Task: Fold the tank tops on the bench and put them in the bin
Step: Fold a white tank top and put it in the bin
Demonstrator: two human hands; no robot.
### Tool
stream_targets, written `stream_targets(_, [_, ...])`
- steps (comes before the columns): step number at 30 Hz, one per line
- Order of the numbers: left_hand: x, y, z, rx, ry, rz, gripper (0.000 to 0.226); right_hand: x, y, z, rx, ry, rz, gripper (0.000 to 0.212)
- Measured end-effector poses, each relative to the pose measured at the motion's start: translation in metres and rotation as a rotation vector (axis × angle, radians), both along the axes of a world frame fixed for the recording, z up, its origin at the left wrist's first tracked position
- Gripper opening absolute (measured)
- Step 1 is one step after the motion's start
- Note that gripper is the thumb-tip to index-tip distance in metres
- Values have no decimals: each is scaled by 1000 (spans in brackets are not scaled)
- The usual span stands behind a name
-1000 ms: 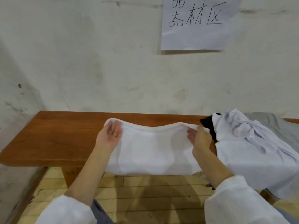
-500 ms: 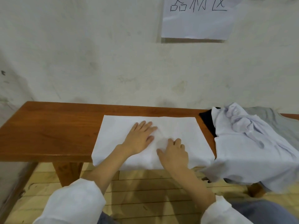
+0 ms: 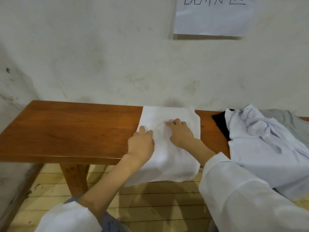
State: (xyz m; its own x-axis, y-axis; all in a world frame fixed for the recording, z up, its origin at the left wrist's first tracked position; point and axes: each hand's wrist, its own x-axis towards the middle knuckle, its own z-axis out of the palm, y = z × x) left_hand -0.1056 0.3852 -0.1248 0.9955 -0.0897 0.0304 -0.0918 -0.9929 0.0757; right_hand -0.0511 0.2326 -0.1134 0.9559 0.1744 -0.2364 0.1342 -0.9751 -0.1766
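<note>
I have one white tank top (image 3: 168, 148) folded into a thick oblong in the middle of the frame, lying on the wooden bench (image 3: 66, 131). My left hand (image 3: 141, 144) rests on its left edge and my right hand (image 3: 181, 133) lies just beside it, nearer the middle of the cloth. Both are palm down with the fingers spread on the fabric, pressing and gripping nothing; they are close together but not touching.

I judge this piece to be nearly folded: it may need one more fold across to shorten it, and it has not yet gone into the bin, which is not in view. At the right of the frame a heap is not yet folded: a pale lilac garment (image 3: 260, 148) bunched on top, a black one (image 3: 220, 124) showing under its left edge, and a grey one (image 3: 284, 118) behind it by the wall. So most of the job is left.

The folded top's long axis runs from the wall toward me, up and down in the frame. Its far end lies flat near the wall and its near end droops over the bench's front edge. I cannot tell which end holds the straps.
</note>
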Motion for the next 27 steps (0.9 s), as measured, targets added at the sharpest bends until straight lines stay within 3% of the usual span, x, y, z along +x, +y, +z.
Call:
stream_targets(7, [-9, -2, -2, -14, -81, -7, 26, -14, -39, -14, 214, -101, 184, 54])
stream_targets(10, [4, -2, -2, -61, -109, -44, 30, -22, -60, -17, 206, -181, 121, 51])
stream_targets(13, [18, -5, -14, -147, 5, -161, 50, -26, -78, -23, 138, -114, 82, 55])
stream_targets(17, [16, -5, -30, -20, 86, -212, 83, -40, -83, -33, 60, -65, 66, 58])
stream_targets(22, [-5, -1, -34, 31, 61, -250, 102, -63, -79, -40, 21, -106, 38, 90])
stream_targets(27, [-31, 5, -36, 33, 35, -250, 94, -84, -79, -44, -15, -107, 58, 110])
